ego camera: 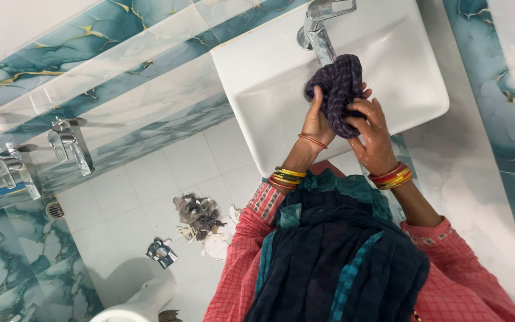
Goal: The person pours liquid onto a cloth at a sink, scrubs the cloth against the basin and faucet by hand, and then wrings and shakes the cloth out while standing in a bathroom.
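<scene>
Both of my hands grip a bunched dark purple knitted cloth (340, 89) over a white wash basin (269, 77). My left hand (317, 122) clutches its left side and my right hand (375, 136) holds its lower right. The cloth sits just under the chrome tap (320, 27) at the back of the basin. Bangles ring both wrists. A dark blue scarf (335, 256) hangs down my front over pink checked sleeves.
Chrome wall taps (70, 143) are mounted on the teal marbled tile wall at left. A heap of litter (201, 217) and a small wrapper (162, 253) lie on the white floor tiles. A white toilet rim (138, 304) shows at the bottom.
</scene>
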